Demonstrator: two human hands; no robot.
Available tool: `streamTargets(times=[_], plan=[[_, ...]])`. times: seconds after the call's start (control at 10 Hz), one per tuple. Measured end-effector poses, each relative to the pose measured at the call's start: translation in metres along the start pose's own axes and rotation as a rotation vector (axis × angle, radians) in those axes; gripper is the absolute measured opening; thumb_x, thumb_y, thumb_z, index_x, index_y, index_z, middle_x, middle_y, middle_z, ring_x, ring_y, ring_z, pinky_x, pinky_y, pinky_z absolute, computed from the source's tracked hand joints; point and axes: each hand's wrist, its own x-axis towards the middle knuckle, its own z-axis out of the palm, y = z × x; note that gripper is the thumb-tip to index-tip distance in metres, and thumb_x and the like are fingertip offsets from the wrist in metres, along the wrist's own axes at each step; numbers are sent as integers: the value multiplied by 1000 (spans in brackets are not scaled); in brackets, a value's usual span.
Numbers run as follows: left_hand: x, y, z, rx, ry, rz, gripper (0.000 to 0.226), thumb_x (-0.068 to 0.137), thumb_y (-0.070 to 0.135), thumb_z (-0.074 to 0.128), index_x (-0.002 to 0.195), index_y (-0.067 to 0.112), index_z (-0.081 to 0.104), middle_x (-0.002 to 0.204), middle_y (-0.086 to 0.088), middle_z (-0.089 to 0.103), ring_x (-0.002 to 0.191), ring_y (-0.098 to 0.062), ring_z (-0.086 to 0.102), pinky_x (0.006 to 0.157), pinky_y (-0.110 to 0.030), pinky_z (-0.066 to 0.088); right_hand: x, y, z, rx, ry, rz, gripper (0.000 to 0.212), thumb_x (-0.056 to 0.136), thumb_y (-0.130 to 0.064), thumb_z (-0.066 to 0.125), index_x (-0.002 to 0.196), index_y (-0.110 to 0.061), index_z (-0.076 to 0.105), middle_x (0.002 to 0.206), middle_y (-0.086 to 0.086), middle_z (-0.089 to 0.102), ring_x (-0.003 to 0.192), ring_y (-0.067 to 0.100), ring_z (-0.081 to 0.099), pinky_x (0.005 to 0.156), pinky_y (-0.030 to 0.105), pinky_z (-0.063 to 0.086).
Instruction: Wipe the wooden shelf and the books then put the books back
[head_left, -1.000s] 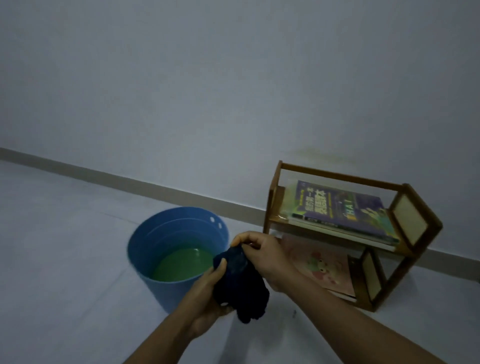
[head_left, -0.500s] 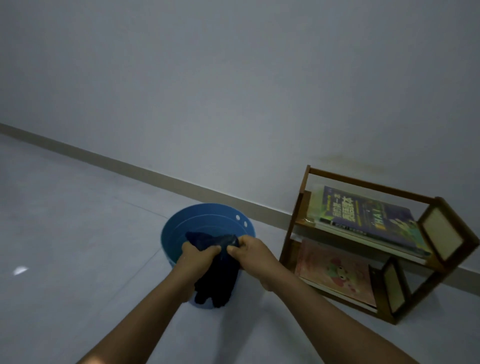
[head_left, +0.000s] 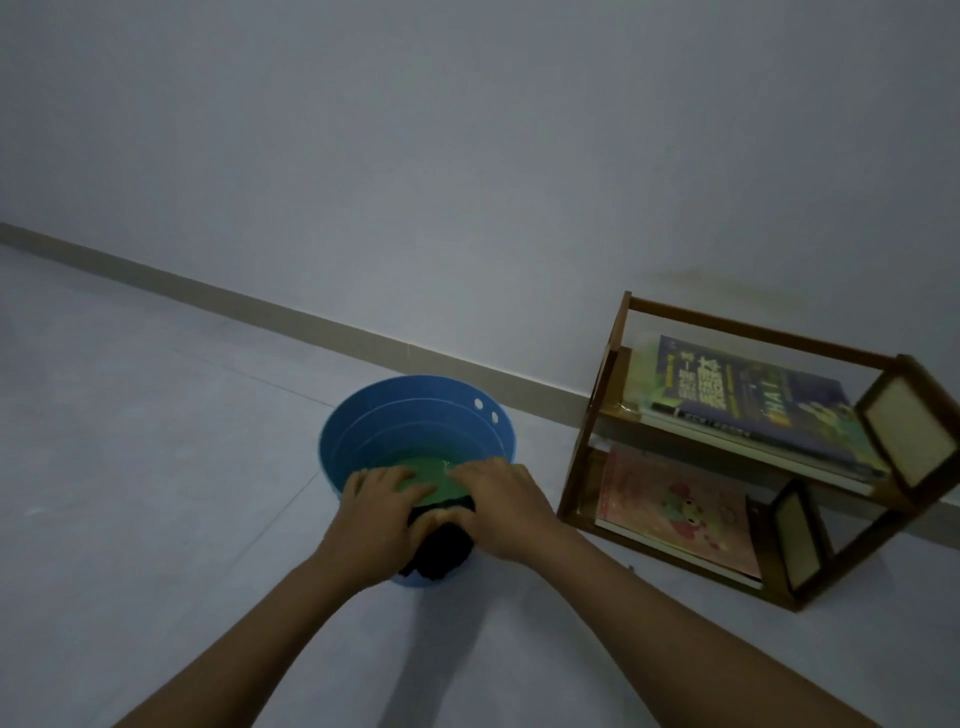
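Here, the two-tier wooden shelf (head_left: 769, 447) stands against the wall, holding a purple book (head_left: 748, 400) above and a pink book (head_left: 675, 514) below. Beside it, the round blue plastic bucket (head_left: 363, 441) contains green liquid. Left hand (head_left: 376, 514) and right hand (head_left: 506, 501) both grip a dark cloth (head_left: 441, 545) at the bucket's near rim.

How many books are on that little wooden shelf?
3 that I can see: a purple book on a green one on the top level, a pink book on the bottom level. Thinner ones may hide underneath.
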Motion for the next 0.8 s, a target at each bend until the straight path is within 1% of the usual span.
streamTargets(times=[0.1,0.2,0.3,0.4,0.5,0.6,0.7,0.8], plan=[[1,2,2,12,-393,19,103,72,81,33,152,18,14,160,-2,17,148,-19,9,118,-54,-1,0,3,8,-73,-323,-126,77,87,-39,62,149,-17,22,157,5,23,146,23,14,119,49,5],[8,7,9,129,-379,-38,98,86,57,51,152,8,-3,162,-8,-2,149,-23,-7,119,-51,-4,1,1,23,-198,-286,-89,86,90,-23,60,152,-14,0,162,7,-2,148,22,-6,117,45,-6],[13,7,15,126,-305,-92,91,90,47,52,151,6,-2,162,-10,0,149,-24,-5,119,-48,0,2,-5,29,-218,-215,-66,81,94,-19,53,152,-12,-3,161,8,-7,148,23,-10,120,46,-4],[9,11,21,95,-256,-108,86,92,41,53,151,5,1,161,-11,5,149,-25,-1,120,-45,4,0,-6,32,-204,-199,-38,80,95,-19,53,152,-11,-3,161,8,-8,148,23,-10,120,44,-4],[6,15,19,97,-281,-123,88,92,44,52,151,5,0,161,-12,4,149,-26,-1,121,-44,5,-1,-6,31,-192,-241,-24,84,93,-20,55,152,-10,-4,161,9,-9,148,23,-11,120,44,-4],[12,13,3,72,-466,-129,97,89,55,48,151,4,-6,161,-11,-3,149,-25,-5,119,-46,2,-1,-10,15,-120,-363,-4,86,92,-25,53,151,-9,-7,160,9,-12,147,22,-12,120,45,-5],[34,18,-22,-27,-513,-183,82,94,44,38,151,4,-6,161,-10,-5,149,-24,-6,120,-47,2,5,-4,-20,12,-343,41,77,96,-25,44,151,-7,-7,160,10,-13,148,23,-12,120,45,-4],[67,31,-44,14,-406,-154,73,99,44,30,151,2,0,161,-13,0,149,-27,-3,119,-49,6,9,11,-62,52,-241,93,73,101,-41,35,151,-5,-5,160,13,-11,148,25,-10,120,46,-1]])
